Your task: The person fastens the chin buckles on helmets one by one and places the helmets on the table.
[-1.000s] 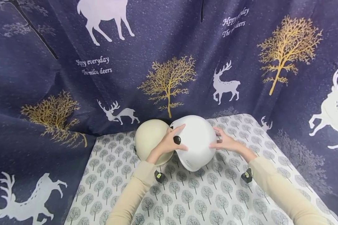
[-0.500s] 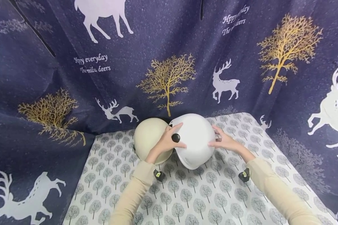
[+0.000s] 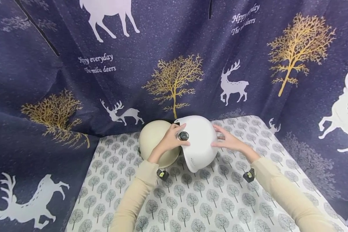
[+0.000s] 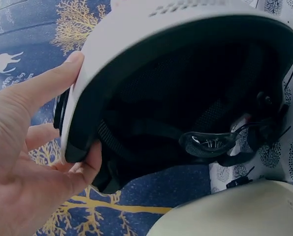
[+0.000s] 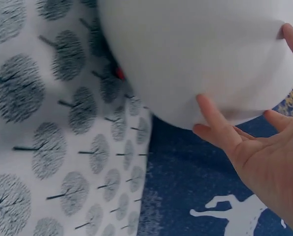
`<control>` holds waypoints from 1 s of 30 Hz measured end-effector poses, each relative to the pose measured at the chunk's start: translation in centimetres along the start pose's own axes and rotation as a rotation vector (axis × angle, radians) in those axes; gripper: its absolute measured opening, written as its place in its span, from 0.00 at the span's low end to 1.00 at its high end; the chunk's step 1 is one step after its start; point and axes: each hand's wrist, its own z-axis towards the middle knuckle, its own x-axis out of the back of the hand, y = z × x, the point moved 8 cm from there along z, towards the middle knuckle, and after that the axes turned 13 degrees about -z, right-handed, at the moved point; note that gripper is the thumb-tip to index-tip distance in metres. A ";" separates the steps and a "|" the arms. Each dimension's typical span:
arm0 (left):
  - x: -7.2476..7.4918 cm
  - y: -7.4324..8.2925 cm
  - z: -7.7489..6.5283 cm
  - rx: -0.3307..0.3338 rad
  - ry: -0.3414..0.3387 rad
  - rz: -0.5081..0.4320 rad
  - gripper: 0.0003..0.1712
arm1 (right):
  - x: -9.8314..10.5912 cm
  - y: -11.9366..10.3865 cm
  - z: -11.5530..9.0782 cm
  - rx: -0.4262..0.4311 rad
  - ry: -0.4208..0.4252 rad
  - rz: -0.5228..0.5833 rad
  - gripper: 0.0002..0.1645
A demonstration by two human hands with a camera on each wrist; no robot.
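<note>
A white helmet (image 3: 201,145) is between both hands in the head view, tilted with its rim facing left. My left hand (image 3: 171,138) grips that rim beside a round black fitting (image 3: 183,136). In the left wrist view the thumb lies on the outer shell and a finger reaches inside the rim. Dark lining and straps (image 4: 156,130) show within, with an oval dark piece (image 4: 208,142) among them. My right hand (image 5: 264,157) holds the opposite side, thumb and fingers spread over the smooth shell. Whether the helmet touches the table is unclear.
A cream helmet (image 3: 152,138) rests dome-up on the table just left, partly behind my left hand. The tablecloth (image 3: 208,199) is white with grey trees. Behind hangs a dark blue curtain (image 3: 191,35) with deer and gold trees, near the table's back edge.
The white helmet has turned slightly and shifted a little left between my hands. The round black fitting now faces the head camera more. The cream helmet stays put.
</note>
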 end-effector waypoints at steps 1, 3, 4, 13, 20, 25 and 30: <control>-0.1 0.1 0.1 0.002 -0.003 -0.003 0.49 | 0.1 0.0 0.1 0.003 0.010 -0.010 0.56; -0.5 0.0 0.3 0.004 -0.015 -0.007 0.49 | 0.2 0.1 0.1 0.000 0.023 -0.024 0.56; -0.7 0.0 0.3 0.007 -0.020 -0.009 0.49 | 0.3 0.2 0.0 -0.007 0.025 -0.024 0.55; -1.5 -0.8 -0.1 0.004 -0.057 -0.029 0.49 | -0.1 1.0 -0.8 -0.043 0.009 0.004 0.55; -1.1 -0.7 -0.3 -0.014 -0.081 -0.054 0.48 | 0.1 1.3 -0.8 -0.045 0.027 0.000 0.54; -0.4 0.0 0.2 -0.007 -0.056 -0.058 0.47 | 0.2 1.3 -0.5 -0.049 0.049 0.027 0.54; 0.3 -0.3 0.1 0.031 -0.052 -0.057 0.47 | -1.2 1.2 -0.2 -0.042 0.030 0.130 0.55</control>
